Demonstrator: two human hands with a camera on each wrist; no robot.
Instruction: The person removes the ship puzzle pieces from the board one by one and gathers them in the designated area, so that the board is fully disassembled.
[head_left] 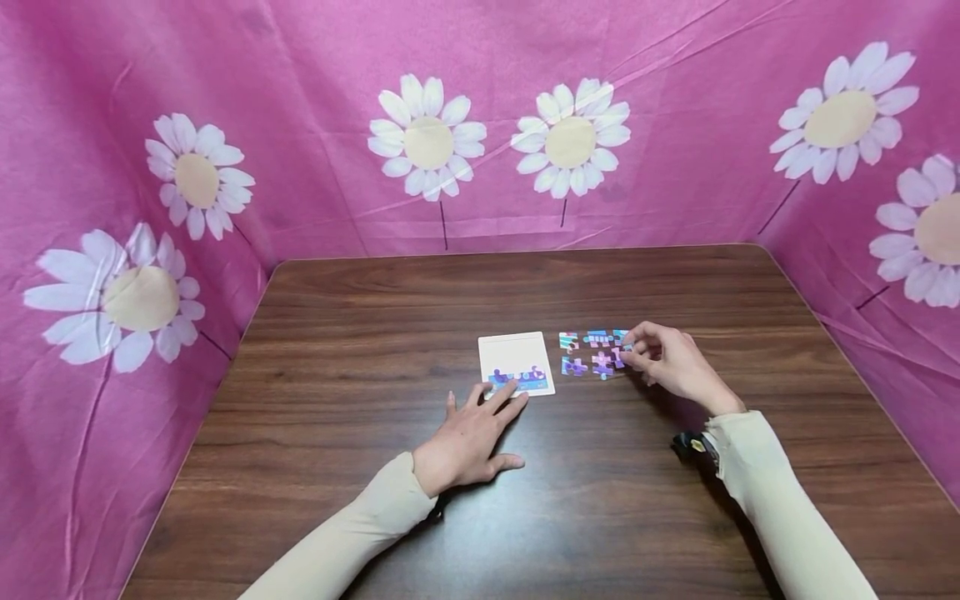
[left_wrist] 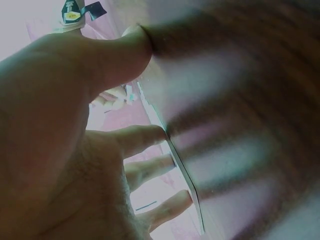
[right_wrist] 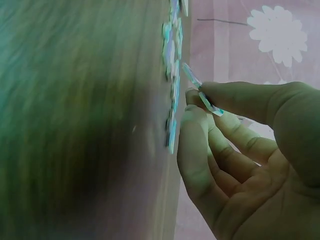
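Puzzle board (head_left: 517, 352): it lies flat on the table (head_left: 360, 375), in front of the left hand (head_left: 467, 437).
Left hand's grip: it holds nothing; the fingers are spread out, and some tips touch the board's near edge.
Right hand (head_left: 678, 367): its grip pinches 1 puzzle piece (right_wrist: 191, 75) between thumb and finger, up off the table.
Loose pieces (head_left: 602, 364): at least 5 lie in 2 rough rows, just right of the board.
Done: joined pieces (head_left: 536, 379) fill the near part of the board.
Left to do: the far part is bare white, so it looks less than half done.
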